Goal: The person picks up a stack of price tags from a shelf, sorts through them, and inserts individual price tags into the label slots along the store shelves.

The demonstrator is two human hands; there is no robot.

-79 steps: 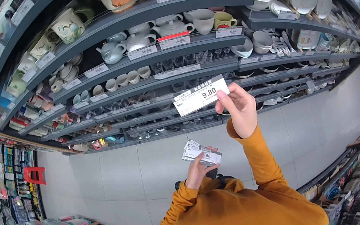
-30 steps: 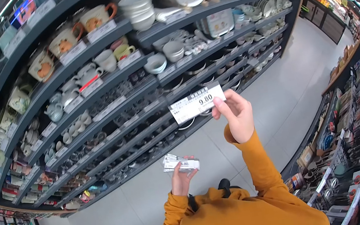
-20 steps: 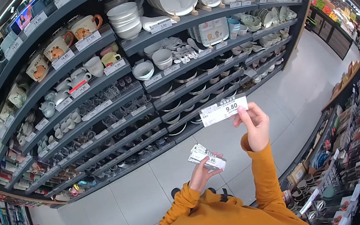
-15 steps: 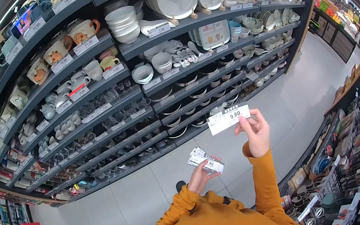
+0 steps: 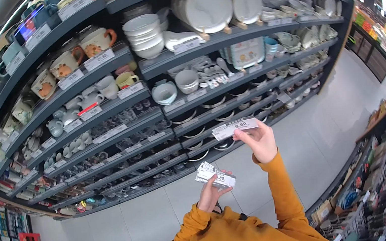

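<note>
My right hand [image 5: 260,141] pinches a white price tag [image 5: 228,130] printed 9.80 between thumb and fingers. The tag is tilted, its long side facing the shelves. Lower and to the left, my left hand [image 5: 209,194] is closed around a small fanned stack of price tags [image 5: 215,175]; the top one has a price ending in .80. Both hands are in front of the shelf unit, touching none of its goods.
Dark shelves [image 5: 150,108] hold stacked bowls [image 5: 144,32], white plates [image 5: 208,9], mugs [image 5: 97,40] and glassware. Price labels line the shelf edges. Racks of kitchen tools [image 5: 353,195] stand at the lower right. Grey floor tiles [image 5: 154,224] lie below.
My right hand has moved slightly left with its price tag, which is now tipped flatter. My left hand has shifted slightly left with the stack. The shelves sit a little lower in view.
</note>
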